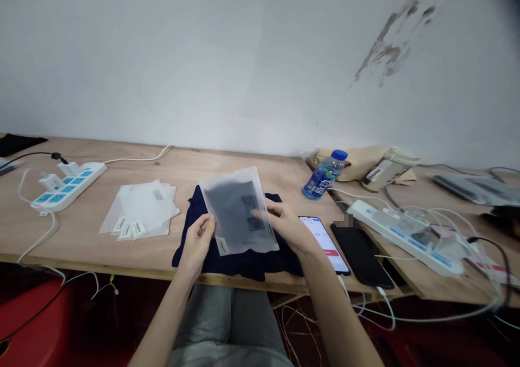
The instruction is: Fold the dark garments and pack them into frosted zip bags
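A frosted translucent zip bag [239,215] is held up, tilted, over a dark navy cloth [244,269] on the table. Through its film shows a dark flat shape with a block of print; whether that shape is inside or is the cloth behind, I cannot tell. My left hand [198,237] pinches the bag's left edge between thumb and finger. At the opposite edge, my right hand [288,223] grips the bag, some fingertips showing through the film. Left of the cloth lies a loose stack of similar frosted bags [142,210] with small white labels.
A lit phone [325,245] and a dark phone [361,253] lie right of the cloth. Behind them stand a blue-capped bottle [325,175] and a tilted coffee cup [388,169]. White power strips [71,185] with cables sit on both sides. The table's front edge [154,272] is near me.
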Tool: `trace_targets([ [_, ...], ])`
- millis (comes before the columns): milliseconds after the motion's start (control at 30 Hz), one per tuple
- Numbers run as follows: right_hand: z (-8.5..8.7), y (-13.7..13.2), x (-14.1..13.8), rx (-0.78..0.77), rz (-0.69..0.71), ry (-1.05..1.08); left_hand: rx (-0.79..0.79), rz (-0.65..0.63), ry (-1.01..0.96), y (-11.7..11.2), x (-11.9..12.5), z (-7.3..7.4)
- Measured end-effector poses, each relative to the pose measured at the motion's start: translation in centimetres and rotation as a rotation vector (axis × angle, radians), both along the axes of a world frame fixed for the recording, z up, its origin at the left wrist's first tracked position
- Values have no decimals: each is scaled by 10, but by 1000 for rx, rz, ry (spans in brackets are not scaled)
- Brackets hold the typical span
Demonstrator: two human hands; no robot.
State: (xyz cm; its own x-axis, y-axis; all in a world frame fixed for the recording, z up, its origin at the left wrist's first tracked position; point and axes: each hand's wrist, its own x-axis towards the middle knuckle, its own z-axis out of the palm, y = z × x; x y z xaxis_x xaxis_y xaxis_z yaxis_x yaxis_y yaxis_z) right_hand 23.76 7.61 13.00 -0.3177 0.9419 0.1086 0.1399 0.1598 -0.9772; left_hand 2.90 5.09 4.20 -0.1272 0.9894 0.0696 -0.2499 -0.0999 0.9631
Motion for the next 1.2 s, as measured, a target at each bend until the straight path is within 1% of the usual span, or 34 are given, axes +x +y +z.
trace_targets([
  [33, -7, 0, -2, -39, -6, 12, -27, 13, -20, -1, 1, -3],
  [100, -18, 0, -4, -53, -60, 22, -56, 83, -33, -2, -2, -9],
  [200, -29, -1, -2, -17, -219, 33, -67, 220, 12, 4, -22, -13],
  [300, -32, -3, 8, 3, -369, 56, -49, 310, 151, 17, -61, -7],
  [400, -28, -7, 19, 61, -476, 14, -13, 405, 362, 36, -115, 2],
  [467, -24, -8, 23, 127, -531, -82, -26, 447, 492, 49, -153, 6],
  [533, -24, -8, 22, 222, -556, -215, -67, 496, 621, 60, -187, 6],
  [567, -26, -8, 19, 271, -553, -284, -106, 523, 698, 63, -200, 6],
  [633, -36, -6, 8, 336, -505, -417, -133, 652, 884, 64, -214, 3],
  [667, -43, -5, 1, 353, -461, -476, -120, 721, 974, 61, -215, 1],
  [700, -52, -5, -7, 369, -415, -534, -89, 775, 1050, 56, -211, -1],
  [733, -60, -4, -14, 391, -375, -590, -49, 792, 1105, 50, -202, -2],
  [767, -68, -4, -22, 421, -351, -642, -9, 768, 1131, 42, -190, -4],
  [800, -75, -4, -28, 456, -347, -686, 23, 708, 1138, 33, -174, -6],
  [867, -83, -4, -38, 515, -375, -726, 77, 519, 1116, 14, -136, -9],
  [933, -84, -5, -42, 534, -394, -673, 132, 345, 1063, -2, -94, -12],
  [1000, -79, -7, -38, 516, -420, -542, 226, 240, 1048, -14, -56, -14],
  [1067, -75, -7, -25, 479, -515, -406, 289, 188, 1061, -21, -24, -13],
  [1100, -74, -6, -16, 449, -595, -363, 306, 177, 1081, -22, -12, -13],
  [1133, -74, -4, -5, 413, -689, -347, 316, 172, 1106, -23, -2, -13],
  [1200, -77, 2, 18, 327, -867, -401, 331, 158, 1165, -21, 12, -14],
])
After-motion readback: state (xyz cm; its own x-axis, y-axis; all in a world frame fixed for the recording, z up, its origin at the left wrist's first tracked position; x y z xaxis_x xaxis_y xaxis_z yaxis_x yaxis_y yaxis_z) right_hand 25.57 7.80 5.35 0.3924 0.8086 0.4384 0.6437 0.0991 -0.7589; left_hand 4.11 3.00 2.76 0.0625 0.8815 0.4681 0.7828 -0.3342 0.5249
